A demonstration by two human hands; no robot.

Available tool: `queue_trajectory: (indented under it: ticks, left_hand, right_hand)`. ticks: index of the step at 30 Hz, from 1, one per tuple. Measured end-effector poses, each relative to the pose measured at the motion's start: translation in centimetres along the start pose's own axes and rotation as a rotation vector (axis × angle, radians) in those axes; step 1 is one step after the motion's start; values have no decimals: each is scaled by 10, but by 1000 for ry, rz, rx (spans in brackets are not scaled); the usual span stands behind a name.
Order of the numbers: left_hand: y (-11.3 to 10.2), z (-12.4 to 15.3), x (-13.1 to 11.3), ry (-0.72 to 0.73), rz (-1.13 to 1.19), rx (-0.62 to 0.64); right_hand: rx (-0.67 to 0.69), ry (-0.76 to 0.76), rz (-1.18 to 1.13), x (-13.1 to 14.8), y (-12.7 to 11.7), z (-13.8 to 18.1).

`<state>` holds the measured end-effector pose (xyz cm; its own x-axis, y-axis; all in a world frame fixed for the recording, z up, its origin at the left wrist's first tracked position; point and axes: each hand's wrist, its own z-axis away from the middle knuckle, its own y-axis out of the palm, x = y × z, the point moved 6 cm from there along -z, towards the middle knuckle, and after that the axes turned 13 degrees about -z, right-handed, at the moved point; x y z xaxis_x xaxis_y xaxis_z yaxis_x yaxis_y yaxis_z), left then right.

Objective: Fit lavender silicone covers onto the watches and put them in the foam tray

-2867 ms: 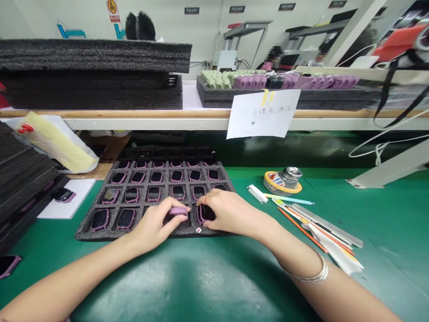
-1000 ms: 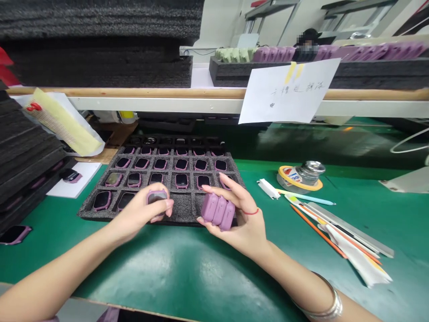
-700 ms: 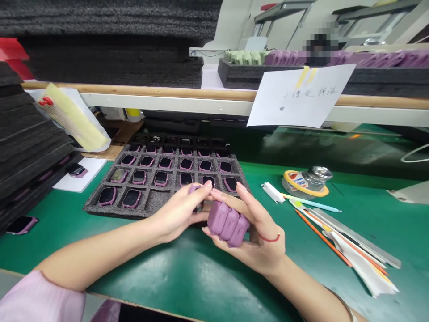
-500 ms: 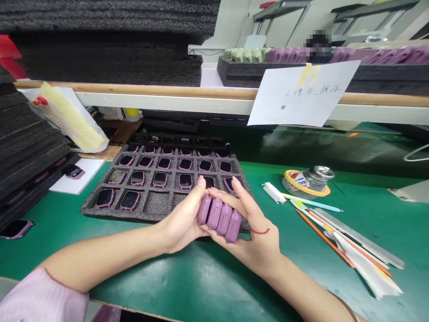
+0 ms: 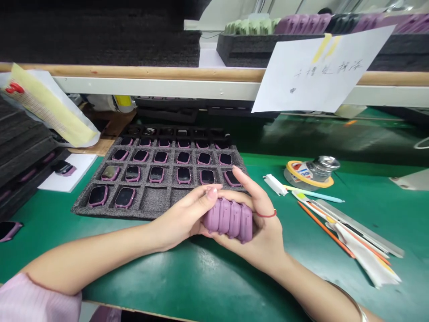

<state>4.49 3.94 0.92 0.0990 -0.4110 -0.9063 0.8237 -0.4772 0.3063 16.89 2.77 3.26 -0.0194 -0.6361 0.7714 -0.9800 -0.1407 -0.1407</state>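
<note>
Both hands meet over the green mat just in front of a dark foam tray [image 5: 157,206]. My right hand [image 5: 264,228] cradles a row of several purple watch bodies [image 5: 229,219] stacked side by side on edge, its index finger raised. My left hand [image 5: 182,217] presses against the left end of the row, thumb lying over the top. The tray's pockets hold several purple-rimmed watch bodies [image 5: 125,197] with dark screens up; the nearest row's right pockets are bare foam.
Pens, pencils, a ruler and paper strips [image 5: 338,219] lie to the right, with a tape roll and metal pot [image 5: 310,172] behind them. Foam trays [image 5: 23,152] stack at the left. A shelf above carries a paper note [image 5: 318,71]. A watch body [image 5: 8,228] lies at the far left.
My left hand lifted a watch body from the tray and added it to the row in my right hand. Both hands now hold the row closer to me.
</note>
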Motion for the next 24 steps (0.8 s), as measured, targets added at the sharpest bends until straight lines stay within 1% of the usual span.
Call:
queue_trajectory:
  ticks: [3,5,9,12,15,20,24]
  left_hand:
    - [6,-3,-5,63,-60,150]
    - [8,-4,-9,109,-141,198]
    - [6,-3,-14,154,-272,166]
    - [4,-2,-15,188,-365,150]
    - [3,-3,-13,183,-423,140]
    - [0,-4,-10,186,-464,141]
    - [0,-5,-11,190,-451,175]
  right_hand:
    - [0,5,-35,0,1,-1]
    - [7,-1,-39,0,2,-1]
    - [22,-8,-13,-3,1,1]
    - [5,13,-19,-5,0,1]
    - [-12,36,-30,-6,0,1]
    - [-7,41,-29,-6,1,1]
    - [-2,26,-44,-6,1,1]
